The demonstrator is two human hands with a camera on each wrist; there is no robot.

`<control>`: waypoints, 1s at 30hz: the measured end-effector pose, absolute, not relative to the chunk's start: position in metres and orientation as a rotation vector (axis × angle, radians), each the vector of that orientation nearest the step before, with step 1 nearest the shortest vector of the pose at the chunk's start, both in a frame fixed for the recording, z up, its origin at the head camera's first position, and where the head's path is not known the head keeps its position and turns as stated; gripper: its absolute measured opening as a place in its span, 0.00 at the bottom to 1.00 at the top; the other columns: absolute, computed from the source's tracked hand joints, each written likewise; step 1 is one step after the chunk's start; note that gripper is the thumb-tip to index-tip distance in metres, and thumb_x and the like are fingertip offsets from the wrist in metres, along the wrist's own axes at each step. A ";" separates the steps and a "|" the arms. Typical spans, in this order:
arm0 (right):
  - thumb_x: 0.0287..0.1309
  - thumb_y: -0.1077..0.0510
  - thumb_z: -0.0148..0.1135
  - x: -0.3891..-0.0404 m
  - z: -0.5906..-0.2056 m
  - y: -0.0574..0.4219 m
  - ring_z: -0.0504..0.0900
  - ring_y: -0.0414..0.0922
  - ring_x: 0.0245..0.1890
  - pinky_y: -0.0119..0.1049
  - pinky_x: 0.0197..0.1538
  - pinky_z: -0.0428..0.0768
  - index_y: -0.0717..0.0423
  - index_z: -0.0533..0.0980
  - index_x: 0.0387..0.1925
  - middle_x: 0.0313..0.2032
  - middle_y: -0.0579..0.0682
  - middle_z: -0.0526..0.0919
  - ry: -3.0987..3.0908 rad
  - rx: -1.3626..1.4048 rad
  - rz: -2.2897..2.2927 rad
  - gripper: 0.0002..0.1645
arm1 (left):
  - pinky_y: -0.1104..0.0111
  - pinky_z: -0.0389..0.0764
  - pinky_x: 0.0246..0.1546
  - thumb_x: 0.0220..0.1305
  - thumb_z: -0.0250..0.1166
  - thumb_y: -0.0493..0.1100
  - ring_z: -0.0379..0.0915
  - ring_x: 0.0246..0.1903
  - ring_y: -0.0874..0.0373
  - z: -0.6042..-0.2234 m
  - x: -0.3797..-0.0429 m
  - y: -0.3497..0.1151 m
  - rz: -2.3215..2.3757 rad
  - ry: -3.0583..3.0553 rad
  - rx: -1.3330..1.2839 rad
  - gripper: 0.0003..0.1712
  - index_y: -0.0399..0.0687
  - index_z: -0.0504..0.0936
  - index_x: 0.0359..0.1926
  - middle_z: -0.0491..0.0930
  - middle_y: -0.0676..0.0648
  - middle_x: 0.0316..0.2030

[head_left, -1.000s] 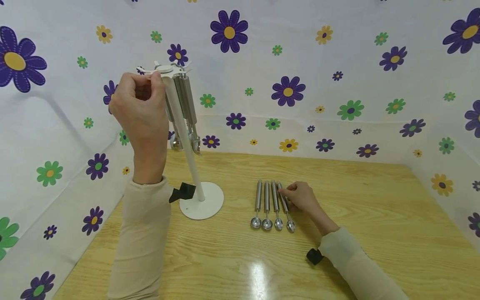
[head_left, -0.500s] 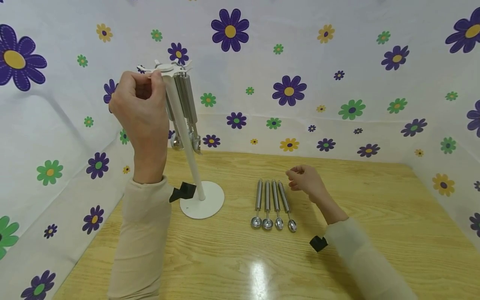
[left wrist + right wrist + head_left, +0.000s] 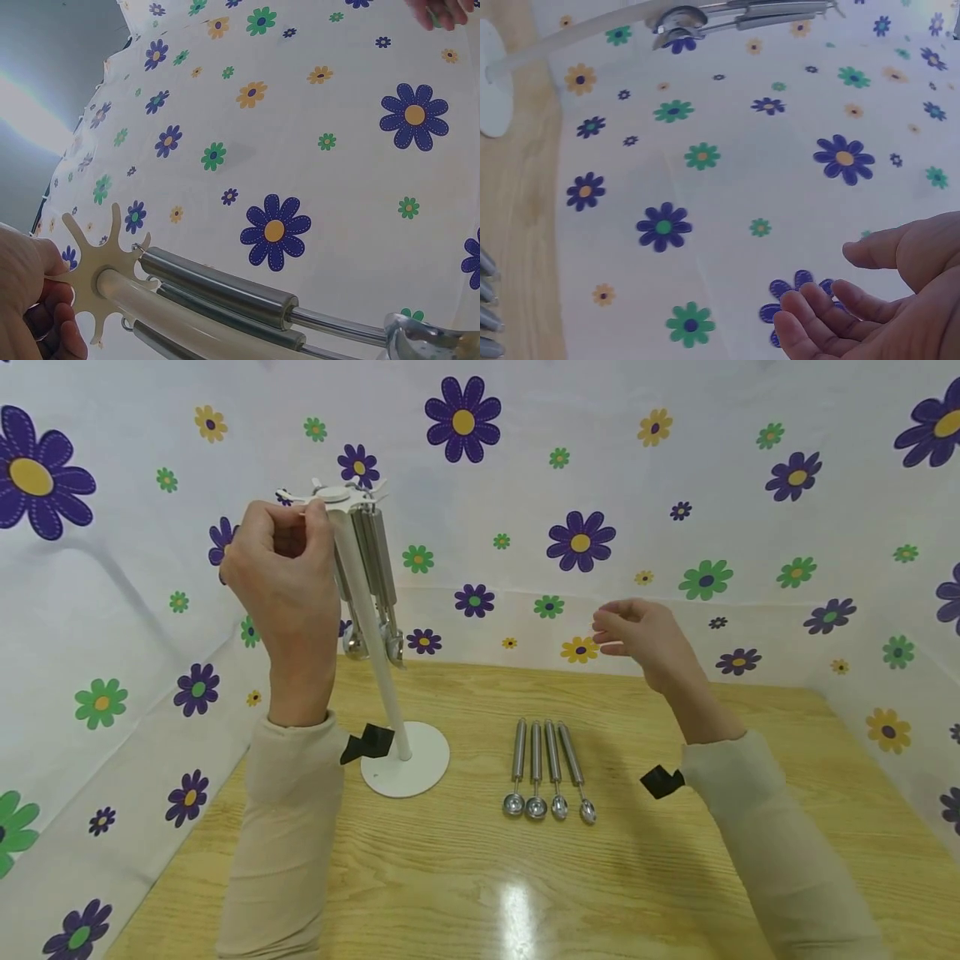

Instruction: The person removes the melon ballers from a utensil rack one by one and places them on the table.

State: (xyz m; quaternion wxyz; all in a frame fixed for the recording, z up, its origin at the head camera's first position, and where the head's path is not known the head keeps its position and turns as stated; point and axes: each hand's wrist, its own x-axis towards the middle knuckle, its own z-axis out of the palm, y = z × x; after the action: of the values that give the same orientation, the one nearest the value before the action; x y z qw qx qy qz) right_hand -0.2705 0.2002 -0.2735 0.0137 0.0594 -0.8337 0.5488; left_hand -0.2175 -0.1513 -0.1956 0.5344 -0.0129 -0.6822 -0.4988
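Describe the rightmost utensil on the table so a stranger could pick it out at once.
On the wooden table, right of the white stand, four metal utensils lie in a row. The rightmost utensil slants most, its scoop end splayed away from the other three, which lie closer together.

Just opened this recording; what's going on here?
A person's left hand pinches the top of a white stand, from which a few metal utensils hang. The right hand is raised above the table, holding nothing, its fingers loosely bent. Four metal scoops lie side by side on the tabletop, right of the stand's base.
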 end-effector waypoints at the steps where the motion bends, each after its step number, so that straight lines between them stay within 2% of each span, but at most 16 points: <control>1: 0.76 0.45 0.56 -0.270 -0.265 0.201 0.81 0.50 0.54 0.34 0.56 0.82 0.65 0.70 0.66 0.58 0.59 0.78 -2.573 0.197 1.707 0.31 | 0.75 0.77 0.39 0.73 0.66 0.46 0.74 0.32 0.65 -0.196 -0.217 -0.151 -1.187 -1.627 -0.031 0.13 0.38 0.86 0.42 0.85 0.43 0.35; 6: 0.75 0.47 0.59 -0.269 -0.225 0.202 0.82 0.47 0.53 0.36 0.61 0.79 0.59 0.73 0.62 0.51 0.49 0.81 -2.411 0.235 1.745 0.25 | 0.75 0.78 0.39 0.72 0.66 0.46 0.75 0.32 0.65 -0.196 -0.217 -0.151 -1.186 -1.630 -0.041 0.13 0.37 0.86 0.42 0.85 0.43 0.36; 12: 0.72 0.50 0.63 -0.265 -0.195 0.199 0.82 0.46 0.52 0.32 0.56 0.81 0.57 0.76 0.57 0.50 0.49 0.81 -2.306 0.269 1.780 0.19 | 0.75 0.79 0.39 0.72 0.66 0.45 0.75 0.32 0.65 -0.196 -0.217 -0.152 -1.185 -1.630 -0.041 0.13 0.37 0.86 0.42 0.85 0.43 0.36; 18: 0.72 0.51 0.64 -0.266 -0.190 0.197 0.82 0.46 0.52 0.31 0.56 0.81 0.57 0.76 0.58 0.50 0.49 0.80 -2.296 0.271 1.814 0.20 | 0.75 0.78 0.39 0.72 0.66 0.46 0.75 0.32 0.65 -0.196 -0.216 -0.152 -1.185 -1.636 -0.043 0.14 0.37 0.86 0.42 0.86 0.43 0.37; 26: 0.72 0.51 0.63 -0.268 -0.192 0.192 0.81 0.46 0.53 0.36 0.61 0.79 0.58 0.74 0.60 0.51 0.49 0.80 -2.311 0.264 1.819 0.22 | 0.75 0.79 0.40 0.73 0.66 0.46 0.75 0.32 0.65 -0.196 -0.217 -0.154 -1.172 -1.642 -0.030 0.14 0.37 0.86 0.42 0.85 0.43 0.36; 30: 0.72 0.52 0.64 -0.270 -0.191 0.189 0.81 0.47 0.52 0.37 0.60 0.80 0.59 0.75 0.60 0.51 0.51 0.80 -2.291 0.297 1.847 0.22 | 0.75 0.78 0.39 0.72 0.66 0.46 0.75 0.32 0.65 -0.196 -0.218 -0.154 -1.171 -1.642 -0.037 0.14 0.37 0.86 0.42 0.85 0.43 0.36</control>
State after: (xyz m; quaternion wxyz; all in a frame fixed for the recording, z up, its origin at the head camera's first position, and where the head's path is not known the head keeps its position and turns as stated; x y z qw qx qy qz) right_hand -0.2699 0.1887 -0.1911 0.0918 0.1000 -0.7713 0.6218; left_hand -0.2184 -0.1536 -0.1960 0.5328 -0.0154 -0.6888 -0.4913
